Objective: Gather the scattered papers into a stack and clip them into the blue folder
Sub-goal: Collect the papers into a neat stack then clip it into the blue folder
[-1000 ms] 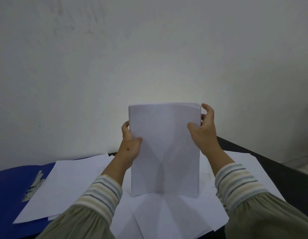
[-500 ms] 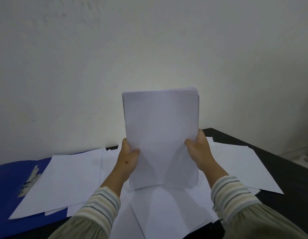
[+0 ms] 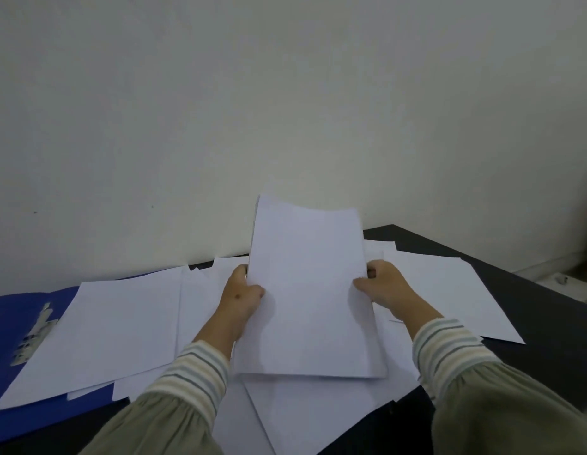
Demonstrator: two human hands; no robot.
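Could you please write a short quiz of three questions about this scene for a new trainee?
1. True or false: both hands grip the paper stack.
2. Where does the blue folder lie? A) at the person's left, open; B) at the right, closed; C) on the floor.
3. Fill in: loose sheets partly cover the folder's ____ page.

Key: 1 true, the left hand and the right hand grip its side edges. 2 A. 3 right.

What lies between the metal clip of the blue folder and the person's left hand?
In the head view, loose white paper sheets cover the stretch from the metal clip to the left hand, partly overlapping the blue folder.
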